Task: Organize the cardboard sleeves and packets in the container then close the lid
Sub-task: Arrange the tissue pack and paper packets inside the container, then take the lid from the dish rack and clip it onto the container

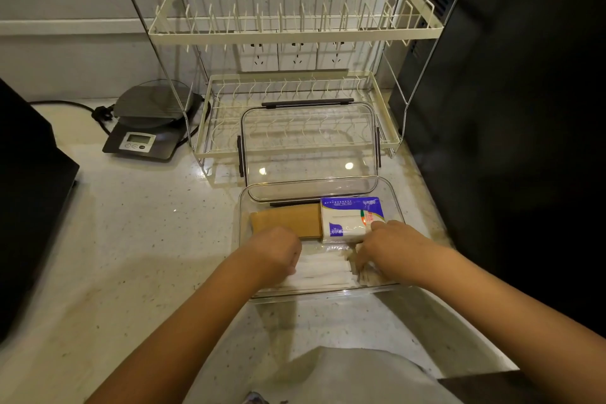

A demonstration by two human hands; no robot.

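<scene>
While both forearms reach into a clear plastic container (392,203) on a speckled countertop (147,239), the left hand (275,252) is curled into a loose fist at the near left of the box, knuckles up; whether it grips anything cannot be told. The right hand (390,248) presses down at the near right, its fingers (359,261) bent onto a row of pale packets (324,267) lying along the container's front, and its thumb side touches a white-and-blue tissue pack (352,218). That pack sits in the far right part of the box, just beside a flat stack of brown cardboard sleeves (287,221), which fills the far left part. The transparent lid (310,147), edged with dark clasps, stands open, leaning back behind the container against the lower tier of a cream wire dish rack (295,26). To the left of the rack rests a dark digital kitchen scale (147,128) with its cord trailing behind it. A tall black appliance (508,108) rises at the right.
</scene>
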